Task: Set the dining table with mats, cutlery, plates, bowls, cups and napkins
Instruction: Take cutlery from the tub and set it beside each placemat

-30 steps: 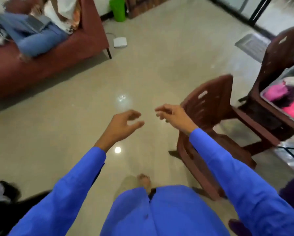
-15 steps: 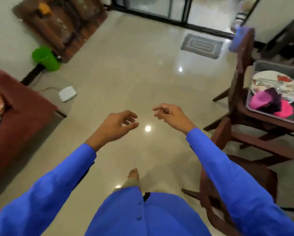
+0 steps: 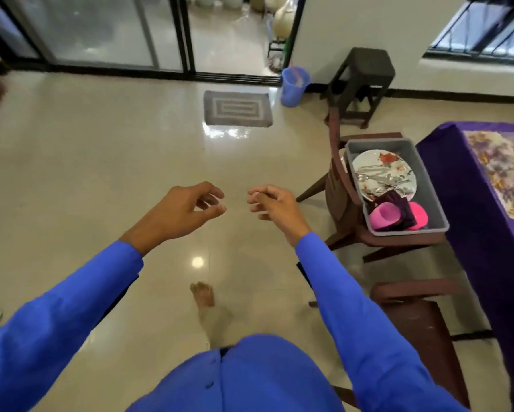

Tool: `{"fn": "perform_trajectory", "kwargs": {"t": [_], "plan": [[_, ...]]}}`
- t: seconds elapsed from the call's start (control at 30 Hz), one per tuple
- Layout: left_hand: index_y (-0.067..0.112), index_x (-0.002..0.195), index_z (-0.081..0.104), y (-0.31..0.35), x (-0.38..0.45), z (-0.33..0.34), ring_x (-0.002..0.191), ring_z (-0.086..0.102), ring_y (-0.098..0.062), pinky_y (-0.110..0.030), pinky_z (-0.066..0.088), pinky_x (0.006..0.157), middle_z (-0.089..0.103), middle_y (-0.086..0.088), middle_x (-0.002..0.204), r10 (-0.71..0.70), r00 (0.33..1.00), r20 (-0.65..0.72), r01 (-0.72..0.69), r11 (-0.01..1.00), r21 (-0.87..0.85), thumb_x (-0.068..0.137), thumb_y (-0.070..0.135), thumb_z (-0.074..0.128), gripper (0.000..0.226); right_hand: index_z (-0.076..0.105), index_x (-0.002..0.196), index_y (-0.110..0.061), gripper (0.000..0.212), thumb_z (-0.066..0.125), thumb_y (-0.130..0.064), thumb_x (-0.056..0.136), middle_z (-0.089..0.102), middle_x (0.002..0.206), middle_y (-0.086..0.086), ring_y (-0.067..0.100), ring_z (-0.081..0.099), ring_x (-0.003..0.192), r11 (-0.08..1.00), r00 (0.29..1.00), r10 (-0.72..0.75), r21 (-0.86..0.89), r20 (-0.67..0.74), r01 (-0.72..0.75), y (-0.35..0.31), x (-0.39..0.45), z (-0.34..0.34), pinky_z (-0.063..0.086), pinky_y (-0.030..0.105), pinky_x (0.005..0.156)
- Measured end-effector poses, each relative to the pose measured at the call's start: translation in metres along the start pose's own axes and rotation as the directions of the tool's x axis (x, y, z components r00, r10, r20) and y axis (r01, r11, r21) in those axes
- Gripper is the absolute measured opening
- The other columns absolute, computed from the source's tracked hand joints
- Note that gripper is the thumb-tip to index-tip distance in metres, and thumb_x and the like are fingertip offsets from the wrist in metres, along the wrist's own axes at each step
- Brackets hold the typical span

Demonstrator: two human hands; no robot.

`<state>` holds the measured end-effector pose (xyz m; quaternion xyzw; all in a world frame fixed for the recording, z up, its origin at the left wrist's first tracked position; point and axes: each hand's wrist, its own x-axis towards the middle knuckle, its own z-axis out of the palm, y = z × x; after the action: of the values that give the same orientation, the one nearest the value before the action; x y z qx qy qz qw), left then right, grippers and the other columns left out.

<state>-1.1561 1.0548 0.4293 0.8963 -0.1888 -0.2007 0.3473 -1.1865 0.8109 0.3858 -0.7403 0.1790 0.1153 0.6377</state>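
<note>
My left hand (image 3: 184, 211) and my right hand (image 3: 275, 205) hang in front of me over the tiled floor, both empty with fingers loosely curled and apart. To the right a grey tub (image 3: 428, 185) rests on a brown chair (image 3: 339, 200). Inside it lie a flowered plate (image 3: 398, 166) with metal cutlery (image 3: 377, 176) on top, two pink cups (image 3: 386, 215) and a dark purple cloth (image 3: 398, 200). At the far right stands the dining table (image 3: 470, 185) under a purple cover, with a flowered mat (image 3: 502, 168) laid on it.
A second brown chair (image 3: 416, 319) stands at the table, close to my right arm. Behind the tub's chair are a dark stool (image 3: 365, 72) and a blue bucket (image 3: 294, 84). A grey doormat (image 3: 237, 108) lies before the glass sliding doors (image 3: 101, 31).
My view has swung right, from the red sofa and the green bin to the doors, the tub and the table. Both hands stay held out, empty.
</note>
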Motion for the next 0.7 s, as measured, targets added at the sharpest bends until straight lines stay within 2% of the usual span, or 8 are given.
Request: {"fn": "perform_trajectory", "kwargs": {"t": [0.1,0.23,0.4,0.53,0.63,0.7], "plan": [[0.029,0.126,0.068,-0.014,0.079,-0.052,0.102,0.065,0.004,-0.006,0.045,0.078,0.074,0.010,0.112,0.015,1.000,-0.005,-0.015,1.000,-0.013,0.098,0.043,0.069,0.031,0.075,0.112,-0.013,0.021,0.062,-0.019,0.098,0.077,0.108,0.011,0.014,0.070,0.084,0.998,0.999,0.010,0.068,-0.047,-0.007,-0.040,0.075,0.003,0.054,0.033,0.079],[0.027,0.125,0.069,-0.016,0.179,-0.113,0.101,0.067,0.002,-0.011,0.046,0.079,0.075,0.007,0.111,0.057,0.998,0.021,-0.057,0.998,-0.027,0.099,0.041,0.069,0.030,0.075,0.116,-0.014,0.023,0.060,-0.020,0.099,0.077,0.109,0.009,0.013,0.071,0.086,0.994,0.992,0.046,0.107,-0.118,-0.033,-0.095,0.153,-0.003,0.056,0.032,0.083],[0.030,0.127,0.068,-0.002,0.332,-0.146,0.099,0.066,0.005,-0.008,0.045,0.079,0.073,0.012,0.111,0.177,0.970,0.170,-0.177,0.984,-0.010,0.099,0.043,0.067,0.030,0.075,0.114,-0.018,0.021,0.061,-0.022,0.099,0.078,0.107,0.004,0.019,0.075,0.094,0.982,0.961,0.079,0.187,-0.263,-0.030,-0.132,0.254,-0.039,0.060,0.038,0.090],[0.030,0.125,0.069,-0.002,0.465,-0.147,0.100,0.068,0.002,-0.012,0.049,0.083,0.074,0.014,0.110,0.268,0.919,0.290,-0.268,0.963,-0.039,0.099,0.042,0.068,0.029,0.076,0.113,-0.019,0.021,0.059,-0.023,0.101,0.078,0.107,0.004,0.019,0.074,0.092,0.963,0.901,0.168,0.262,-0.399,-0.064,-0.132,0.346,-0.082,0.059,0.042,0.093],[0.031,0.123,0.069,0.009,0.574,-0.148,0.097,0.068,0.003,-0.008,0.049,0.078,0.074,0.013,0.108,0.293,0.860,0.418,-0.301,0.952,-0.048,0.099,0.039,0.069,0.024,0.075,0.113,-0.020,0.021,0.060,-0.027,0.101,0.078,0.107,0.004,0.021,0.074,0.094,0.938,0.837,0.248,0.336,-0.487,-0.083,-0.140,0.404,-0.118,0.059,0.041,0.092],[0.031,0.118,0.071,0.028,0.641,-0.146,0.093,0.067,0.006,-0.007,0.050,0.077,0.074,0.014,0.105,0.309,0.837,0.451,-0.318,0.946,-0.059,0.099,0.036,0.070,0.020,0.075,0.113,-0.018,0.021,0.060,-0.028,0.102,0.078,0.108,0.004,0.017,0.073,0.092,0.915,0.790,0.290,0.399,-0.540,-0.063,-0.148,0.430,-0.139,0.058,0.038,0.088]]}}
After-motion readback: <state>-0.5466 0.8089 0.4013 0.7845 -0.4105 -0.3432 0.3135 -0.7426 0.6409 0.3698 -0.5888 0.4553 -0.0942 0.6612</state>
